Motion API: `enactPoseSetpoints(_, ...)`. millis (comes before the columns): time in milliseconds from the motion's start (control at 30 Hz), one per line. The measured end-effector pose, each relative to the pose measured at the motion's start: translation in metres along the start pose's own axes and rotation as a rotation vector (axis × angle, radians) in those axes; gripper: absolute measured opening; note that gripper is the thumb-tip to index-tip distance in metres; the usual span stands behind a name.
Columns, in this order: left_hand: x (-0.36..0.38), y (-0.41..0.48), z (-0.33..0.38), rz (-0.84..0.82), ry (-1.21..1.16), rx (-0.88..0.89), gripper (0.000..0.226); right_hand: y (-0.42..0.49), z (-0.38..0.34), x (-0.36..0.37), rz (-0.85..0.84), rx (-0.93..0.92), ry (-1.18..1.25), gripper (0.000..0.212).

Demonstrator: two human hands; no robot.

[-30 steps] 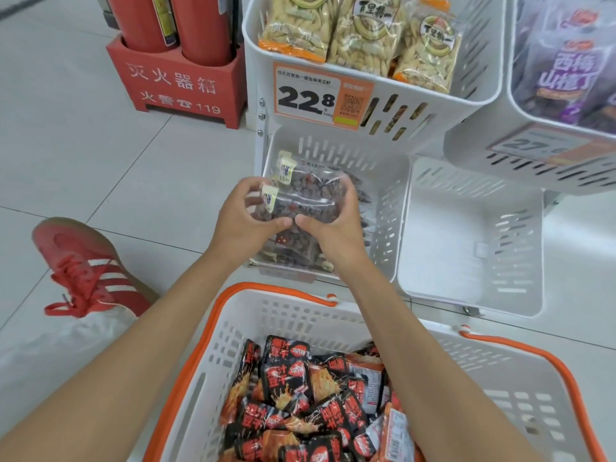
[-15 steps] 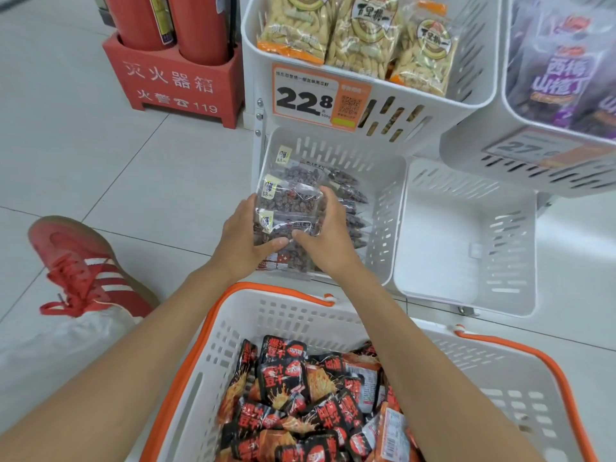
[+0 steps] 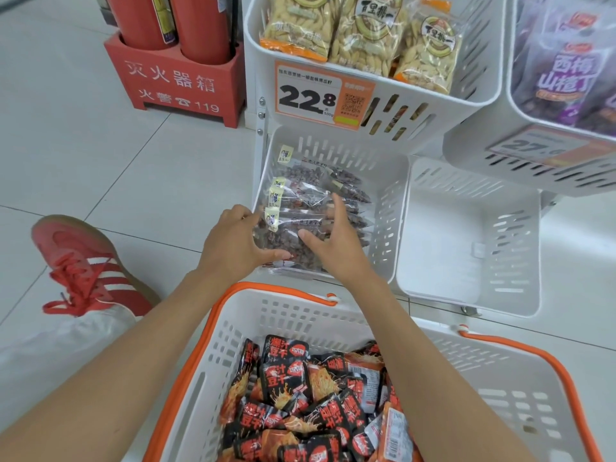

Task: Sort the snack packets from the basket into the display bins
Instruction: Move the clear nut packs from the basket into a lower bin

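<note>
pale floor tiles (image 3: 100,168) run under a white rack; a red extinguisher box (image 3: 180,85) stands at the back left. the lower left bin (image 3: 383,201) holds a row of clear packets (image 3: 313,195), and the empty bin (image 3: 466,228) sits just beside it. the left hand (image 3: 233,245) grips the front clear packet (image 3: 283,240), fingers curled round its left edge and thumb on its face. the right hand (image 3: 336,248) is loosened, index finger straight, thumb resting on the same packet. the basket (image 3: 276,290) below holds red-black packets (image 3: 300,395). a second ago both hands held this packet higher, above the bin's front wall; now it stands inside against the row.
</note>
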State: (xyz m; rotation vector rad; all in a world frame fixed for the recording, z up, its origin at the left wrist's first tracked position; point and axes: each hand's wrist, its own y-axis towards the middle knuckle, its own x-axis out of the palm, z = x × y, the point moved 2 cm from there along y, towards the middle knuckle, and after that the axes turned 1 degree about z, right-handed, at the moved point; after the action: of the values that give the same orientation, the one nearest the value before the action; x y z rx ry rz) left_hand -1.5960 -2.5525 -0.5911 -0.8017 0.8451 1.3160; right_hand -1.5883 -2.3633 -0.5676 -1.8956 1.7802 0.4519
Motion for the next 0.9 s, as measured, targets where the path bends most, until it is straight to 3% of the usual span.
enactPoseSetpoints(167, -0.002, -0.001, -0.007, -0.006, -0.109, -0.019, 0.083, 0.001, 0.005, 0.002, -0.097, 0.074, 0.075, 0.085)
enactPoseSetpoints(233, 0.002, -0.001, -0.006, 0.03, -0.209, 0.01, 0.067, 0.001, 0.004, 0.003, -0.056, 0.041, 0.06, 0.077)
enactPoseSetpoints(333, 0.001, 0.006, -0.003, 0.042, -0.354, 0.024, 0.066, 0.004, 0.001, 0.007, 0.026, -0.014, 0.054, 0.069)
enactPoseSetpoints(433, 0.001, 0.012, -0.002, 0.078, -0.306, 0.03, 0.063, 0.001, 0.001, 0.011, 0.092, -0.017, 0.079, 0.07)
enactPoseSetpoints(533, 0.009, 0.007, -0.006, 0.053, -0.286, -0.015, 0.073, -0.003, 0.003, 0.011, 0.056, 0.02, 0.122, 0.092)
enactPoseSetpoints(600, 0.008, 0.002, -0.008, 0.071, -0.36, -0.011, 0.103, -0.005, 0.0, 0.008, 0.047, -0.057, 0.116, 0.112)
enactPoseSetpoints(667, 0.003, 0.002, -0.009, 0.084, -0.403, 0.011, 0.122, -0.003, -0.006, 0.007, 0.028, -0.148, -0.029, 0.11)
enactPoseSetpoints(733, -0.001, 0.003, -0.006, 0.045, -0.421, 0.01, 0.119, -0.001, -0.008, 0.008, -0.001, -0.171, -0.175, 0.101)
enactPoseSetpoints(900, -0.008, 0.003, -0.003, -0.02, -0.373, -0.032, 0.119, 0.004, -0.007, 0.001, -0.072, -0.145, -0.101, 0.102)
